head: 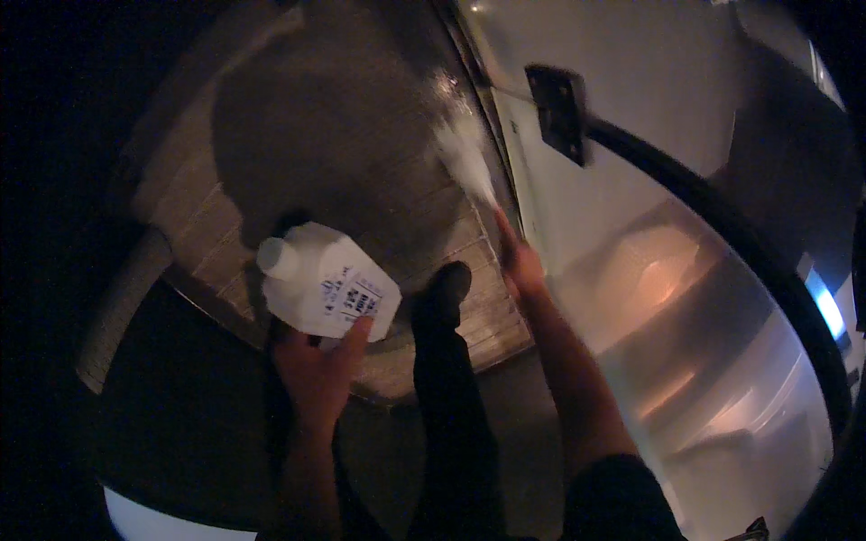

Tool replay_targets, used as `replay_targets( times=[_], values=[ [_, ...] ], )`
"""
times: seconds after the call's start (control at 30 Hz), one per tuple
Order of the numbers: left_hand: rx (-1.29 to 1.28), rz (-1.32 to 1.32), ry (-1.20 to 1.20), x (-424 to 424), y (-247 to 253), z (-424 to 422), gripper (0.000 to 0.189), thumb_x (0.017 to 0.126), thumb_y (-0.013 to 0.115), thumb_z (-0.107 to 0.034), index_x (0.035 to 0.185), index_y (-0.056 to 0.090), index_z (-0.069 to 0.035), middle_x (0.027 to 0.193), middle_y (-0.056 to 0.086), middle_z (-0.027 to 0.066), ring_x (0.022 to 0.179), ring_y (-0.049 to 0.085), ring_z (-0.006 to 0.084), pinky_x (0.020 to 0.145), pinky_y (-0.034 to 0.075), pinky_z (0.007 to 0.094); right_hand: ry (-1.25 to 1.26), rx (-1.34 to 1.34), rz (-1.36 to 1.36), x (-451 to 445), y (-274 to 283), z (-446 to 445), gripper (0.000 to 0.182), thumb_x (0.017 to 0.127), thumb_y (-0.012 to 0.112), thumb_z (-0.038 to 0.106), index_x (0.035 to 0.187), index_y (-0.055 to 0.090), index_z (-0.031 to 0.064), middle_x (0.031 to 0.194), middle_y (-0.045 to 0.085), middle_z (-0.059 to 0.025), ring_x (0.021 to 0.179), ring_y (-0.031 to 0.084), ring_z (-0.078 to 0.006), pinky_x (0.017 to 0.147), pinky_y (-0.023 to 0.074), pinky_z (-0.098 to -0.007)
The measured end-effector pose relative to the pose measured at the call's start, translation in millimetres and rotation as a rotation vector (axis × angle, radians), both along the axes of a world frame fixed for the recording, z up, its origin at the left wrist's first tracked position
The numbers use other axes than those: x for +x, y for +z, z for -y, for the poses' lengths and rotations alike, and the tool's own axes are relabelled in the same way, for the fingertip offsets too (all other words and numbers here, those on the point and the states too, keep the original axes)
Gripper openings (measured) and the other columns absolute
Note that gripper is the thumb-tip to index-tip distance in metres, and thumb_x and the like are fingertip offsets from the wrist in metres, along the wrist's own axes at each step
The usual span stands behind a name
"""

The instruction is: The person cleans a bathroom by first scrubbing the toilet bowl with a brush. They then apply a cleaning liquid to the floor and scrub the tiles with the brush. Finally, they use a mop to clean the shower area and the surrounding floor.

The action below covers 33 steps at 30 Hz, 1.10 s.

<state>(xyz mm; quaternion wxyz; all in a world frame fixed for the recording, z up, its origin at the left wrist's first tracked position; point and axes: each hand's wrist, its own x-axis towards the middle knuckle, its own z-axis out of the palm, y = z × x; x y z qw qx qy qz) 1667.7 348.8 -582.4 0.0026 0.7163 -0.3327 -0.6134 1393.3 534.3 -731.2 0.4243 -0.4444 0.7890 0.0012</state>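
My left hand [318, 368] grips a white plastic jug [325, 284] from below, with the thumb across its front. A white cap tops the jug, which is tilted to the left. Handwritten-looking marks and a printed block show on its side. My right hand [523, 267] reaches forward along the edge of a pale glossy surface [582, 270]. From its fingertips a blurred white plume [467, 155], apparently water, fans out forward over the floor. Whether that hand holds a nozzle or hose is too dim to tell.
Beneath me is a plank-like floor [494, 304], with my dark shoe [452, 283] on it. A black curved bar [703, 182] with a rectangular plate [558, 115] arcs across the right. At the left lies a thick brownish bar [125, 311]. Surroundings are dark.
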Motion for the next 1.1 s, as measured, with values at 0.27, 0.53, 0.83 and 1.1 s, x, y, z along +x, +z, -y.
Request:
replay_targets(
  times=[0.27, 0.53, 0.83, 1.1],
  values=[
    [-0.113, 0.044, -0.110, 2.4, 6.4, 5.2, 0.038, 0.075, 0.076, -0.009, 0.109, 0.062, -0.001, 0.100, 0.069, 0.0111, 0.089, 0.067, 0.0183, 0.077, 0.055, 0.0337, -0.114, -0.054, 0.012, 19.0, -46.9, 74.0, 0.064, 0.091, 0.038, 0.006, 0.146, 0.022, 0.0336, 0.108, 0.059, -0.0267, 0.094, 0.059, -0.0434, 0.082, 0.0478, -0.0469],
    [-0.124, -0.017, -0.056, 12.1, 15.6, 21.8, 0.037, 0.074, 0.075, -0.007, 0.108, 0.063, -0.002, 0.102, 0.069, 0.0111, 0.091, 0.067, 0.0188, 0.079, 0.054, 0.0344, -0.133, 0.408, -0.031, 19.0, 46.2, -122.9, 0.083, 0.082, 0.047, -0.002, 0.147, 0.016, 0.0398, 0.104, 0.060, -0.0237, 0.091, 0.061, -0.0403, 0.079, 0.0479, -0.0481],
    [-0.195, -0.035, -0.099, 1.1, 29.9, 34.3, 0.044, 0.070, 0.077, -0.007, 0.111, 0.061, -0.004, 0.103, 0.068, 0.0117, 0.092, 0.067, 0.0205, 0.080, 0.054, 0.0343, -0.003, -0.302, -0.124, 34.3, -33.6, 303.1, 0.059, 0.090, 0.041, 0.006, 0.143, 0.029, 0.0296, 0.089, 0.062, -0.0253, 0.080, 0.062, -0.0421, 0.071, 0.0478, -0.0513],
    [-0.362, -0.062, 0.037, 6.0, 30.0, 26.6, 0.040, 0.071, 0.077, -0.008, 0.108, 0.063, -0.004, 0.102, 0.068, 0.0111, 0.094, 0.066, 0.0205, 0.082, 0.053, 0.0345, -0.121, 0.294, -0.090, 7.1, 5.7, 29.7, 0.080, 0.085, 0.049, 0.000, 0.149, 0.013, 0.0325, 0.093, 0.063, -0.0218, 0.078, 0.062, -0.0387, 0.066, 0.0468, -0.0455]
  ],
)
